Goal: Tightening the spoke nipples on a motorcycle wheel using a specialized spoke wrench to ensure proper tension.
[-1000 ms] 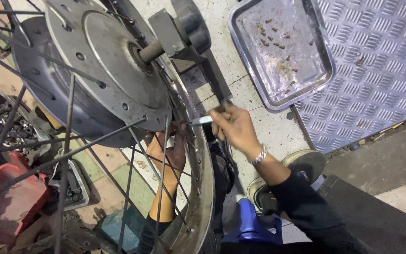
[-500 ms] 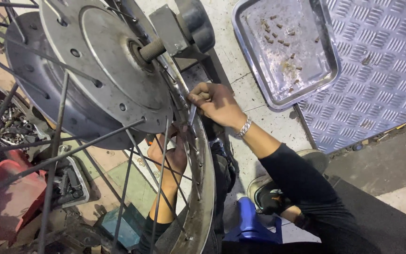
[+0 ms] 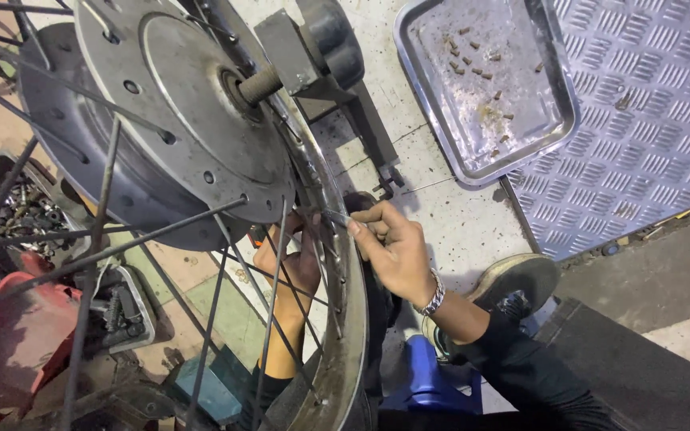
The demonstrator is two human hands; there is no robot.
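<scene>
A spoked wheel with a chrome rim (image 3: 346,351) and a grey hub (image 3: 193,120) sits on an axle in a dark metal stand (image 3: 361,128). My right hand (image 3: 393,249) pinches a small metal tool (image 3: 335,217) whose tip rests against the rim's inner side where a spoke ends. My left hand (image 3: 293,267) reaches up behind the spokes, its fingers curled around a spoke (image 3: 277,263) close to the same spot. A metal bracelet is on my right wrist.
A steel tray (image 3: 457,120) holding several small brown parts lies on the floor at the upper right, next to a checker-plate sheet (image 3: 656,120). My shoe (image 3: 517,283) and a blue stool (image 3: 429,383) are below. A box of metal parts (image 3: 17,209) stands at the left.
My right hand with the tool went up along the rim, then came down it to a nearer spoke. My left hand stayed behind the spokes.
</scene>
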